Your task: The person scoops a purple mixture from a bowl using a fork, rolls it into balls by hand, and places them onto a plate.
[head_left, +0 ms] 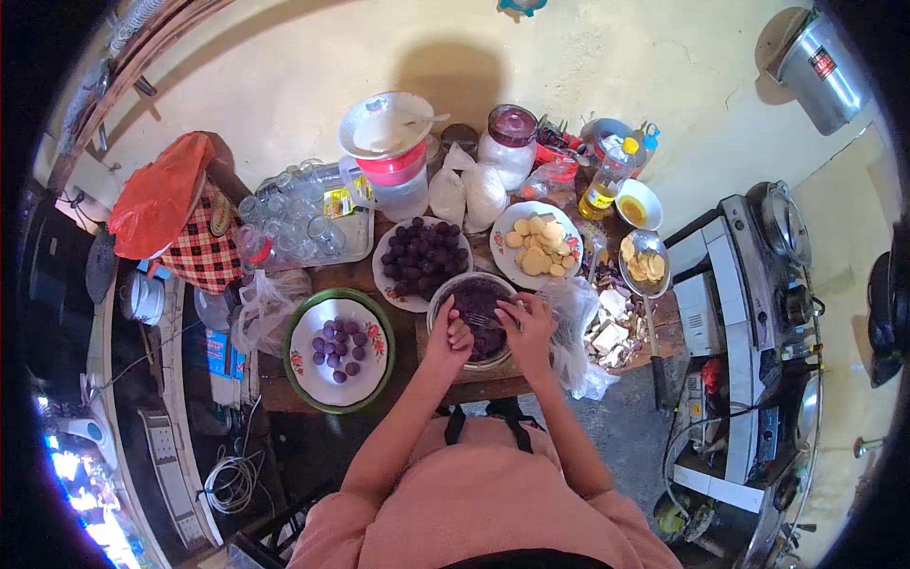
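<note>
A metal bowl (485, 358) of dark purple mash (479, 299) stands at the table's front edge, below both hands. My left hand (450, 332) is over the bowl's left side with its fingers curled; what they hold, if anything, is too small to tell. Over the right side, my right hand (527, 325) has its fingers pressed together, with something like fork tines beside the fingertips. To the left, a green-rimmed plate (309, 381) carries several small purple balls (334, 349). Behind the bowl is a plate of darker purple balls (422, 256).
A plate of yellow slices (540, 245) sits behind right, near a ladle (645, 266) holding more slices. An oil bottle (607, 180), a jar (509, 147), a jug (393, 180) and a tray of glasses (294, 218) line the back. A stove (758, 256) is at right.
</note>
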The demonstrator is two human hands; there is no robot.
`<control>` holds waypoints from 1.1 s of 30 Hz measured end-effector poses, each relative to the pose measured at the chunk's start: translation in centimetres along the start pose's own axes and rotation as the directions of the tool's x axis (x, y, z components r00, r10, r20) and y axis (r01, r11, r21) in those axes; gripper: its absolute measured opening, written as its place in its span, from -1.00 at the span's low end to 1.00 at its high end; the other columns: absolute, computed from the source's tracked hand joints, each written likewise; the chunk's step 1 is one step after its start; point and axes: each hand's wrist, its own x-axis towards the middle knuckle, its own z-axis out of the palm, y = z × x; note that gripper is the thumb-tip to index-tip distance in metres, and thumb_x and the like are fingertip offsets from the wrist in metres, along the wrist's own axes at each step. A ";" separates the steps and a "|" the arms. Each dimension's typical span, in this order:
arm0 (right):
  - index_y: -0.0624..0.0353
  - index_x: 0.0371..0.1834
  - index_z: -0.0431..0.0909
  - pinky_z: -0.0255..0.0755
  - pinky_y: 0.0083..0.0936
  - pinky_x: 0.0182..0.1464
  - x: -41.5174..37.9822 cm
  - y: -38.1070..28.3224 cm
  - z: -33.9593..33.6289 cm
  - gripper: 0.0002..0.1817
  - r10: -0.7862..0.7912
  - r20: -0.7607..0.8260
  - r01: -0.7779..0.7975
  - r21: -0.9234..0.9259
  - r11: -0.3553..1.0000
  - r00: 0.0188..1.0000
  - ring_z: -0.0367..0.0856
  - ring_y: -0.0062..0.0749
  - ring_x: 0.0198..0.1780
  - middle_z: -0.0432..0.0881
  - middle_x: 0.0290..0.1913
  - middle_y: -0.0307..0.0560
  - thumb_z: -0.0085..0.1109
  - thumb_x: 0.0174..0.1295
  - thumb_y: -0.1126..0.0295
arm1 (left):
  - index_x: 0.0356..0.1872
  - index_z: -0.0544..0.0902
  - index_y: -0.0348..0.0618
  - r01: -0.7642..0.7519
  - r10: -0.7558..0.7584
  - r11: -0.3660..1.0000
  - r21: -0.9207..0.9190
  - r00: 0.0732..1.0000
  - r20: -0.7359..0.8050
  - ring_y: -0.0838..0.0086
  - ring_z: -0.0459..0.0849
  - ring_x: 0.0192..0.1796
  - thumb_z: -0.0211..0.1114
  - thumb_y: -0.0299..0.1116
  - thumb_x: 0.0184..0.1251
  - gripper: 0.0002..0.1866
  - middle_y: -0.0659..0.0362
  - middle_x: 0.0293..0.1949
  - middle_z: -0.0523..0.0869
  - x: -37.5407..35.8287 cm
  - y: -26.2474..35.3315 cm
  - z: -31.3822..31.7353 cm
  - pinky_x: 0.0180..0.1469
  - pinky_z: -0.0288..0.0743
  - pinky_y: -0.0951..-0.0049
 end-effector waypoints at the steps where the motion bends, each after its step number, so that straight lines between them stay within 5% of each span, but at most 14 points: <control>1: 0.01 -0.24 0.65 0.22 -0.30 0.02 0.0 0.3 0.1 -0.82 0.001 0.029 0.000 -0.044 0.999 1.000 0.40 -0.26 0.01 0.50 -0.10 -0.14 0.20 0.09 0.31 | -0.17 0.57 -0.10 0.003 -0.003 1.000 -0.021 1.000 -0.001 0.52 0.61 -0.28 0.25 -0.12 0.21 -0.70 0.17 -0.19 0.64 0.2 0.0 0.1 -0.35 0.55 0.65; 3: 0.04 -0.14 0.62 0.16 -0.18 0.09 0.3 0.4 0.3 -0.77 0.023 0.053 -0.028 0.091 0.995 0.998 0.38 -0.21 0.06 0.49 -0.05 -0.09 0.15 0.13 0.33 | -0.10 0.55 -0.07 -0.125 0.137 0.990 0.057 0.948 -0.287 0.51 0.60 -0.19 0.23 -0.11 0.22 -0.67 0.20 -0.15 0.63 1.2 -0.4 1.3 -0.27 0.54 0.61; 5: 0.09 -0.02 0.55 0.06 -0.03 0.17 0.7 0.5 0.3 -0.70 0.075 0.059 -0.093 0.430 0.898 0.995 0.34 -0.15 0.13 0.47 0.01 -0.03 0.10 0.16 0.34 | 0.01 0.51 -0.01 -0.267 0.421 0.907 0.326 0.561 -0.713 0.48 0.58 -0.07 0.20 -0.09 0.24 -0.62 0.21 -0.05 0.60 4.0 -3.0 8.4 -0.15 0.53 0.53; 8: 0.17 0.14 0.41 0.01 0.03 0.23 1.2 -2.6 -0.1 -0.59 -0.190 0.031 0.166 0.368 0.915 0.981 0.29 -0.06 0.23 0.41 0.13 0.07 0.03 0.20 0.39 | 0.17 0.40 0.12 -0.154 0.311 0.932 0.329 0.805 -0.505 0.41 0.46 0.14 0.09 -0.03 0.30 -0.56 0.21 0.16 0.47 4.0 -4.0 9.5 0.12 0.39 0.29; 11: 0.19 0.21 0.32 0.12 -0.14 0.23 1.4 -5.9 0.0 -0.54 -0.405 0.123 0.412 -0.042 0.910 0.906 0.24 -0.02 0.28 0.29 0.26 0.10 0.00 0.20 0.41 | 0.22 0.33 0.23 -0.164 0.288 0.931 0.327 0.879 -0.379 0.34 0.37 0.22 -0.01 0.05 0.33 -0.53 0.24 0.24 0.37 4.7 -5.1 9.5 0.24 0.22 0.13; 13: 0.22 0.10 0.42 0.33 -0.29 0.09 0.4 -6.3 1.2 -0.63 -0.358 0.146 0.370 -0.064 0.927 0.922 0.40 -0.01 0.15 0.43 0.13 0.09 0.01 0.22 0.39 | 0.14 0.40 0.18 -0.411 0.586 0.780 0.471 0.745 -0.320 0.28 0.39 0.18 -0.07 0.16 0.31 -0.52 0.23 0.15 0.44 4.8 -6.7 6.9 0.22 0.25 0.15; 18: 0.26 -0.04 0.53 0.45 -0.40 -0.07 -0.9 -3.4 4.2 -0.71 -0.356 -0.002 0.344 0.262 0.902 0.934 0.61 -0.15 -0.07 0.62 -0.11 0.06 0.03 0.25 0.35 | -0.05 0.52 0.00 -0.137 0.296 0.953 0.270 0.603 -0.741 0.25 0.42 0.12 -0.12 0.28 0.24 -0.40 0.16 0.11 0.44 2.9 -3.8 6.1 0.20 0.26 0.14; 20: 0.32 -0.10 0.54 0.46 -0.51 -0.12 -0.6 -4.3 2.9 -0.72 -0.031 0.067 -0.009 0.531 0.847 0.997 0.62 -0.30 -0.20 0.63 -0.19 0.05 -0.01 0.29 0.33 | -0.06 0.50 -0.07 -0.125 0.309 0.947 0.295 0.604 -0.735 0.24 0.41 0.14 -0.18 0.28 0.26 -0.38 0.14 0.11 0.43 3.7 -4.4 9.4 0.21 0.24 0.16; 22: 0.37 -0.21 0.56 0.49 -0.61 -0.27 0.7 -4.4 2.8 -0.69 0.332 0.151 -0.331 0.733 0.594 0.931 0.63 -0.46 -0.43 0.66 -0.39 -0.03 -0.02 0.31 0.29 | -0.03 0.47 -0.12 -0.135 0.311 0.946 0.296 0.643 -0.700 0.24 0.40 0.15 -0.23 0.28 0.27 -0.34 0.13 0.12 0.42 4.1 -4.3 10.1 0.23 0.21 0.17; 25: 0.37 -0.25 0.56 0.48 -0.63 -0.27 1.9 -6.1 0.7 -0.69 0.325 0.089 -0.293 0.694 0.658 0.941 0.62 -0.48 -0.42 0.65 -0.39 -0.02 -0.02 0.32 0.28 | 0.09 0.39 -0.16 -0.131 0.276 0.955 0.267 0.724 -0.633 0.23 0.35 0.20 -0.26 0.27 0.28 -0.30 0.09 0.16 0.39 4.1 -4.1 10.1 0.27 0.15 0.17; 26: 0.37 -0.18 0.55 0.46 -0.47 -0.11 1.6 -4.8 1.8 -0.69 0.218 0.092 -0.215 0.725 0.654 0.972 0.62 -0.35 -0.25 0.65 -0.29 0.00 -0.04 0.33 0.29 | 0.14 0.35 -0.17 -0.108 0.258 0.957 0.269 0.737 -0.624 0.22 0.31 0.24 -0.26 0.27 0.28 -0.29 0.08 0.19 0.37 4.3 -4.3 10.8 0.29 0.12 0.18; 28: 0.34 0.04 0.42 0.30 -0.20 0.06 1.1 -3.8 2.3 -0.63 -0.150 0.064 0.127 0.272 0.954 0.987 0.44 -0.26 0.06 0.43 0.05 0.16 -0.08 0.33 0.25 | 0.22 0.27 -0.18 -0.098 0.224 0.963 0.253 0.812 -0.539 0.19 0.24 0.30 -0.27 0.26 0.29 -0.26 0.06 0.24 0.31 4.7 -4.5 11.0 0.32 0.07 0.18; 29: 0.32 0.14 0.35 0.22 -0.06 0.14 0.9 -3.5 2.4 -0.57 -0.320 0.125 0.321 0.012 0.947 0.939 0.35 -0.22 0.22 0.31 0.22 0.24 -0.10 0.34 0.23 | 0.25 0.23 -0.19 -0.109 0.209 0.966 0.234 0.863 -0.460 0.16 0.20 0.33 -0.27 0.26 0.29 -0.25 0.05 0.27 0.28 4.7 -4.5 9.9 0.33 0.06 0.18; 33: 0.18 0.30 0.09 -0.03 -0.08 0.29 0.3 -2.2 3.3 -0.46 -0.462 0.138 0.406 0.306 0.861 0.876 0.07 -0.16 0.35 0.06 0.35 0.07 -0.18 0.34 0.15 | 0.26 0.23 -0.16 -0.125 0.205 0.937 0.326 0.953 -0.224 0.17 0.24 0.32 -0.23 0.23 0.32 -0.29 0.07 0.28 0.29 5.0 -4.7 9.0 0.32 0.11 0.14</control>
